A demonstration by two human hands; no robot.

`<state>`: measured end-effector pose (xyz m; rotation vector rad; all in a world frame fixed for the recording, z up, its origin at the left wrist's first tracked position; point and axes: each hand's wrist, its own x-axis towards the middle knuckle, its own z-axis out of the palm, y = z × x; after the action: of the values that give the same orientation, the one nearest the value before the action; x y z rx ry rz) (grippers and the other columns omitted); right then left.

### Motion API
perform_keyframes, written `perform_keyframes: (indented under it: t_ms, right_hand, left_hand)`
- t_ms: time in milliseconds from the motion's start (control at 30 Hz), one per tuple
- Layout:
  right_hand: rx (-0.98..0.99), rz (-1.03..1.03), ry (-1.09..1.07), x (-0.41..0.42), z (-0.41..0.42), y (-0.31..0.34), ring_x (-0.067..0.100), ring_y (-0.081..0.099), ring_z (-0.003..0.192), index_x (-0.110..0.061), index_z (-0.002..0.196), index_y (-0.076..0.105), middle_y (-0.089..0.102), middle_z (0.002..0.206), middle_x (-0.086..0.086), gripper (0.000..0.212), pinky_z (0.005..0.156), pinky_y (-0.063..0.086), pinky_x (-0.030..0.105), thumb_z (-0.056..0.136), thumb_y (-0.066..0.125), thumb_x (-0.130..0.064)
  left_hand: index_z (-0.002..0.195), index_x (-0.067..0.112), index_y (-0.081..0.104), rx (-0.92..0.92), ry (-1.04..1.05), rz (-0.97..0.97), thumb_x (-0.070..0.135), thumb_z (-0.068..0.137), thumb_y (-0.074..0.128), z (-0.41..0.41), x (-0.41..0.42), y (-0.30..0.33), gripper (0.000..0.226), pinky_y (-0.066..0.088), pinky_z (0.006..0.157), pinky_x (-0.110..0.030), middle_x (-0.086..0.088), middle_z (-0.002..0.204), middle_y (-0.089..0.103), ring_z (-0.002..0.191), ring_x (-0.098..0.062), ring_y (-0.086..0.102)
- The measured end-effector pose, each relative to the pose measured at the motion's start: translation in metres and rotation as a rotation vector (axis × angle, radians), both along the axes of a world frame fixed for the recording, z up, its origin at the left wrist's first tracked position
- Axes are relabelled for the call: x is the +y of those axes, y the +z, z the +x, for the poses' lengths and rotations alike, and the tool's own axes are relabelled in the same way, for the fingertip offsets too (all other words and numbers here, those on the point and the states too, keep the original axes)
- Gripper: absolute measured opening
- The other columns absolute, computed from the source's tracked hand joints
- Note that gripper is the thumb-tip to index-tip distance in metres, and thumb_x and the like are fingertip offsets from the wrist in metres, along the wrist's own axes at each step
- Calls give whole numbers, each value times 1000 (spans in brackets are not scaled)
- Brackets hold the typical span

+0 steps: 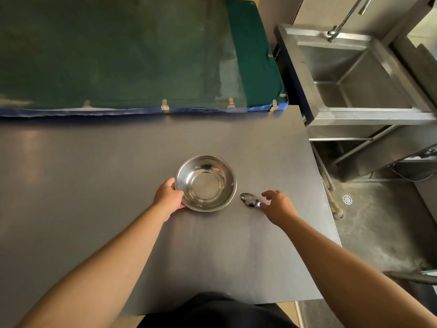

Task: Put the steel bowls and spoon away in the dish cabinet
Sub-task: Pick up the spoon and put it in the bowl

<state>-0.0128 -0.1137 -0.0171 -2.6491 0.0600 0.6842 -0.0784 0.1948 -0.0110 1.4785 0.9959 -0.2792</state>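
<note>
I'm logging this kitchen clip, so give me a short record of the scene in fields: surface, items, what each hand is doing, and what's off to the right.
surface: grey table
items: one steel bowl, upright and empty; spoon lying to its right
left hand: gripping the bowl's left rim
right hand: fingers spread, fingertips at the spoon's handle
right side: steel sink
cabinet: not in view

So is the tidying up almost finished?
Not yet, it looks just begun. The steel bowl and spoon are on the table. The left hand grips the bowl's rim; the right hand touches the spoon. Carrying them to the cabinet remains.
</note>
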Motion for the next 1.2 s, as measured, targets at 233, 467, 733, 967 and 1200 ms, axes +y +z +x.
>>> perform_keyframes:
  t_ms: [233, 467, 733, 967, 1200]
  right_hand:
    - [-1, -193, 161, -13, -16, -8, 27, 50, 119, -19, 125, 65, 59, 123, 6, 35, 89, 52, 41, 91, 61, -27]
    - [-2, -226, 110, -9, -24, -9, 28, 52, 115, -18, 113, 67, 57, 115, 7, 24, 79, 48, 37, 94, 54, -25]
    - [45, -310, 65, -21, -37, 2, 30, 54, 92, -13, 108, 63, 62, 111, 9, 26, 75, 44, 33, 93, 42, -17]
    - [12, -148, -96, -23, -40, 24, 28, 58, 77, -11, 104, 65, 65, 89, 6, 22, 65, 44, 30, 97, 47, -23]
    - [-12, 37, -25, 24, -40, 46, 20, 55, 70, -16, 93, 65, 62, 80, 0, 15, 62, 40, 27, 96, 53, -24]
  left_hand:
    - [148, 20, 41, 10, 3, -22, -9, 88, 49, -24, -13, -1, 67, 60, 61, -32, -14, 113, 66, 97, -30, 68]
    - [134, 23, 53, -1, -53, -49, -9, 88, 47, -43, -31, 0, 57, 61, 63, -34, -11, 107, 69, 89, -27, 71]
    - [132, 25, 54, -11, -103, -55, -7, 89, 48, -54, -40, 1, 54, 60, 59, -29, -10, 107, 68, 92, -26, 71]
    - [130, 23, 55, -18, -106, -64, -8, 87, 48, -55, -40, 2, 53, 60, 60, -32, -12, 108, 68, 93, -28, 71]
    - [137, 20, 51, -12, -73, -84, -9, 90, 51, -51, -38, 0, 55, 61, 62, -36, -9, 104, 65, 88, -24, 68]
